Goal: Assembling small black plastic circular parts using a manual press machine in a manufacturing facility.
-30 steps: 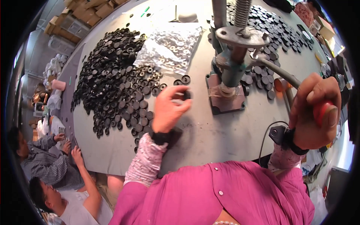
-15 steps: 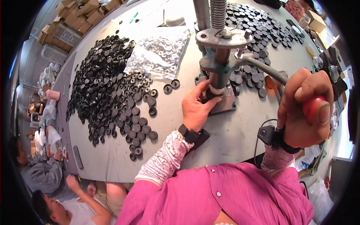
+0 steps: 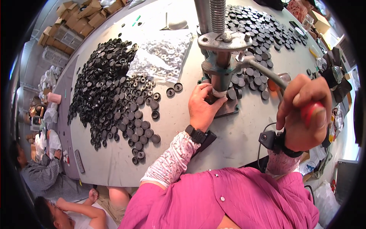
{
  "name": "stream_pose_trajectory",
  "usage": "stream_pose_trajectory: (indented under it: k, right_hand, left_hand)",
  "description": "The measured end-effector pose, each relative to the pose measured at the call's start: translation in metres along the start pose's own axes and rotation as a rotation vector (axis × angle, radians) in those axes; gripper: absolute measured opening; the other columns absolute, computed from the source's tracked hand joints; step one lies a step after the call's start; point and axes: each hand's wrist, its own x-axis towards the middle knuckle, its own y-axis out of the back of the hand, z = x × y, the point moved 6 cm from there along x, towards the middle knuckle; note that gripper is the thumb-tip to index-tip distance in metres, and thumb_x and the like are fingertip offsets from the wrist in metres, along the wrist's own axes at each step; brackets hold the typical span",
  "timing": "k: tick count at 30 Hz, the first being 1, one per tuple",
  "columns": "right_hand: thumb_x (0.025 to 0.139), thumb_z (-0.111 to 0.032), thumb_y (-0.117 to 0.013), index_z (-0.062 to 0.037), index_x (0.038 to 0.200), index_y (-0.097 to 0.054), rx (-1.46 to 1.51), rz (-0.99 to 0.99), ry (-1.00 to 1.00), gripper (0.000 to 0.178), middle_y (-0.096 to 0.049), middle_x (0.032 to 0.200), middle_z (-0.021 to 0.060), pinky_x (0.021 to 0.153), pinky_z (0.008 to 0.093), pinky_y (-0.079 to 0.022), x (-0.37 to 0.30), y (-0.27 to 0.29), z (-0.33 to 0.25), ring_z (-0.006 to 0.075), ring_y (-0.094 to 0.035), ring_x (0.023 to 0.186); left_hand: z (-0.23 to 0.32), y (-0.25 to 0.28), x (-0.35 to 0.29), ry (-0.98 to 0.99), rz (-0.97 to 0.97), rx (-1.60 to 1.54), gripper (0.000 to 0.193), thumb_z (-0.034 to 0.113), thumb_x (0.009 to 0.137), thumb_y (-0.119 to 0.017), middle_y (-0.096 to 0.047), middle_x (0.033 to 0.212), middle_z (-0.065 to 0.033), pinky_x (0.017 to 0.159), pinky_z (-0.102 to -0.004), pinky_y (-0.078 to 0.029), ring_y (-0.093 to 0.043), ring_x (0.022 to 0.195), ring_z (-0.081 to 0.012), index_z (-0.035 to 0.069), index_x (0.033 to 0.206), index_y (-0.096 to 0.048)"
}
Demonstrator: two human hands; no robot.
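A hand-lever press (image 3: 225, 42) with a coil spring stands on the table before me. My left hand (image 3: 204, 108) curls around the bottom of its ram (image 3: 220, 82), thumb on the near side and fingers on the far side. What the fingertips pinch there is hidden. My right hand (image 3: 305, 118) is wrapped around the red ball knob (image 3: 313, 111) at the end of the press lever (image 3: 268, 73). Just right of the ram, black round caps (image 3: 231, 94) rest by the press base (image 3: 228, 110).
A large heap of black caps (image 3: 103, 84) covers the table's left side, beside a clear bag of small metal-centred rings (image 3: 162, 53). More black caps (image 3: 263, 30) lie spread behind the press. Two people (image 3: 49, 171) sit at the left. Cardboard boxes (image 3: 80, 23) are stacked far left.
My right hand and the lever knob have shifted slightly left. A black cap now shows right beside the ram. The nearer person at the left has raised a hand toward the head.
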Motion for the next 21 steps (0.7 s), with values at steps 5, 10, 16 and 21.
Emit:
stream_pose_trajectory:
  k: [5, 10, 16, 21]
  right_hand:
    - [0.098, -0.052, -0.062, -0.0042, 0.096, -0.057, 0.029, -0.109, 0.065, 0.048, -0.055, 0.077, 0.0143, 0.046, 0.0284, -0.045, -0.060, 0.013, 0.025, 0.0189, -0.055, 0.056]
    - [0.100, -0.040, -0.063, -0.0039, 0.103, -0.052, 0.028, -0.218, -0.011, 0.038, -0.053, 0.109, 0.0193, 0.061, 0.0338, -0.051, -0.133, 0.047, 0.074, 0.0223, -0.059, 0.066]
    - [0.101, -0.053, -0.058, -0.0039, 0.098, -0.054, -0.038, -0.230, 0.115, 0.050, -0.054, 0.083, 0.0157, 0.053, 0.0305, -0.049, -0.077, 0.027, 0.040, 0.0208, -0.058, 0.064]
    - [0.103, -0.053, -0.048, -0.0001, 0.090, -0.055, 0.151, -0.163, -0.008, 0.055, -0.055, 0.068, 0.0159, 0.035, 0.0245, -0.033, 0.007, 0.001, 0.003, 0.0146, -0.044, 0.043]
  left_hand:
    - [0.017, 0.012, -0.001, 0.008, -0.018, 0.051, 0.060, 0.017, 0.067, -0.091, -0.064, 0.115, -0.0088, 0.079, -0.0330, -0.054, -0.063, 0.090, -0.0221, 0.004, 0.120, -0.067]
    - [0.018, 0.078, -0.018, -0.109, 0.087, 0.275, 0.044, 0.019, 0.076, -0.087, -0.066, 0.100, -0.0056, 0.066, -0.0318, -0.049, -0.058, 0.078, -0.0180, 0.007, 0.115, -0.070]
    - [-0.030, 0.171, -0.023, 0.241, 0.215, 0.967, 0.039, 0.034, 0.080, -0.083, -0.068, 0.097, -0.0138, 0.079, -0.0430, -0.055, -0.068, 0.089, -0.0340, 0.005, 0.101, -0.069]
    - [-0.033, 0.160, -0.011, 0.187, 0.148, 0.971, 0.031, 0.024, 0.080, -0.082, -0.072, 0.097, -0.0132, 0.076, -0.0391, -0.057, -0.070, 0.087, -0.0286, 0.004, 0.102, -0.073]
